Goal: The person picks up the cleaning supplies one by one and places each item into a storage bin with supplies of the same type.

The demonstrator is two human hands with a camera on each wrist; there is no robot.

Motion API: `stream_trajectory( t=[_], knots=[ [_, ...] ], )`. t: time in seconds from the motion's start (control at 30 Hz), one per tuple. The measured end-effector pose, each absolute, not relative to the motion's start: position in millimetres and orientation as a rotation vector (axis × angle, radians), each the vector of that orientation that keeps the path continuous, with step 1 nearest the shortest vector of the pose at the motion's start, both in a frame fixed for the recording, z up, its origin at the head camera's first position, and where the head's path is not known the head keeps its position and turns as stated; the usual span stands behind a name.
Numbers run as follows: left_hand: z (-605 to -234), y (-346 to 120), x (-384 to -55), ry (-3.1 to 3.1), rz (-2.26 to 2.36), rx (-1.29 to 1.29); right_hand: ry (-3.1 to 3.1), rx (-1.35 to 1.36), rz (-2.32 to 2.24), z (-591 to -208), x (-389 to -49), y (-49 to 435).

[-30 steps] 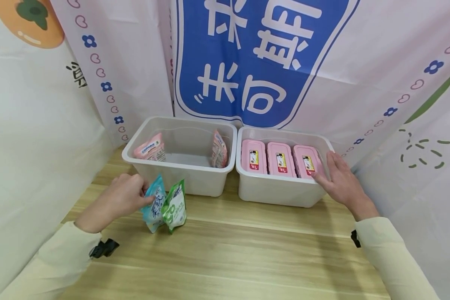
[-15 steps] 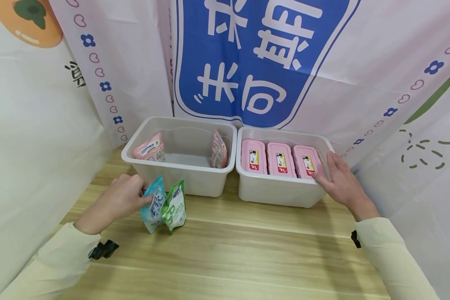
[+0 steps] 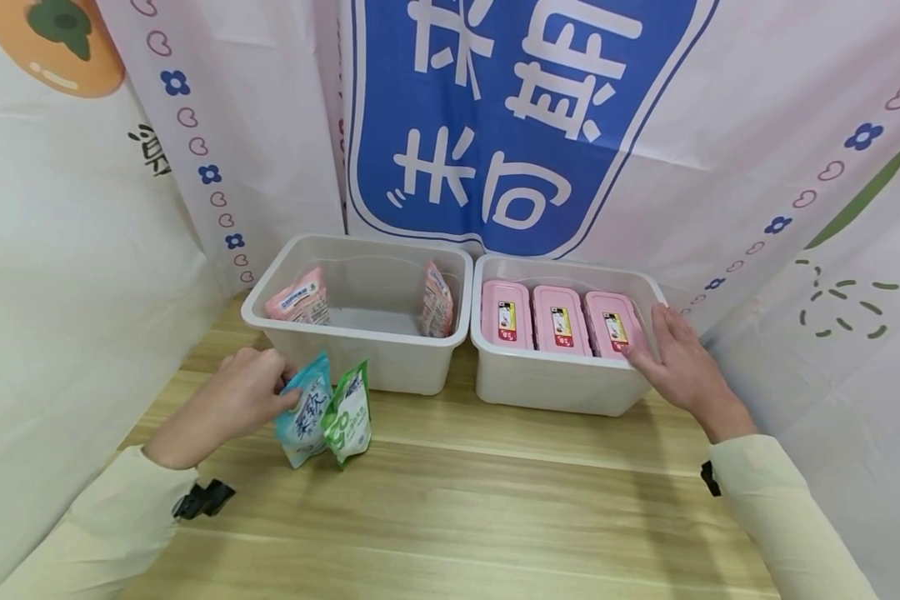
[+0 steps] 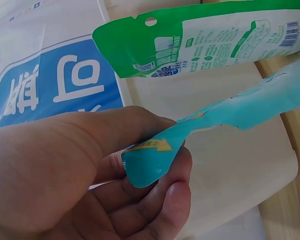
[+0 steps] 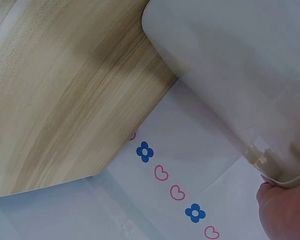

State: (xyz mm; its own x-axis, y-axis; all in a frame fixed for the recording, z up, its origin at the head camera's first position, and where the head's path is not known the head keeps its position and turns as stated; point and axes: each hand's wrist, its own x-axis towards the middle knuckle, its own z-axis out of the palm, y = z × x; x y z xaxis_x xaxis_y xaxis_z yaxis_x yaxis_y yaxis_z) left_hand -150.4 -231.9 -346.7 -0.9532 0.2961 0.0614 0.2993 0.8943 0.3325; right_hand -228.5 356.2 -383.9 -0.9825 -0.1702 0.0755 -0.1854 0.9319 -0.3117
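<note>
My left hand point(image 3: 243, 400) pinches the top corner of a light-blue pouch point(image 3: 307, 417) between thumb and fingers. In the left wrist view the pouch's blue edge point(image 4: 149, 162) passes between them. Just right of it, a green-and-white pouch point(image 3: 350, 412) stands upright in front of the left bin. My right hand point(image 3: 681, 365) rests on the right bin's front right corner, fingers straight along the side rim and thumb at the front rim. The right wrist view shows that bin's outer wall point(image 5: 230, 65) and a bit of the hand point(image 5: 285, 212).
The left grey-white bin point(image 3: 360, 333) holds two pink pouches, one at its left end point(image 3: 303, 300) and one at its right end point(image 3: 437, 304). In the right bin point(image 3: 555, 383) stand three pink lidded boxes point(image 3: 561, 321). Printed cloth point(image 3: 270, 125) encloses the wooden table point(image 3: 450, 500).
My left hand has shifted very slightly left with the blue pouch, whose printed front has turned a little more toward the head camera. The right hand stays on the bin.
</note>
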Motion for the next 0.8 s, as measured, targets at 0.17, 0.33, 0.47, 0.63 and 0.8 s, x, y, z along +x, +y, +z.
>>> stream_trajectory(
  t=[0.17, 0.33, 0.47, 0.63, 0.8],
  knots=[
    [-345, -232, -150, -3.054, -0.553, -0.496, -3.044, 0.287, 0.489, -386, -229, 356],
    [-342, -233, -150, -3.058, -0.558, -0.512, -3.048, 0.283, 0.488, -385, -229, 356],
    [-339, -233, -150, -3.053, -0.570, -0.511, -3.040, 0.285, 0.495, -384, -229, 356],
    [-336, -233, -152, -3.045, -0.560, -0.517, -3.032, 0.300, 0.493, -383, -229, 357],
    [-333, -233, -153, -3.046, -0.561, -0.517, -3.023, 0.310, 0.493, -384, -229, 356]
  ],
)
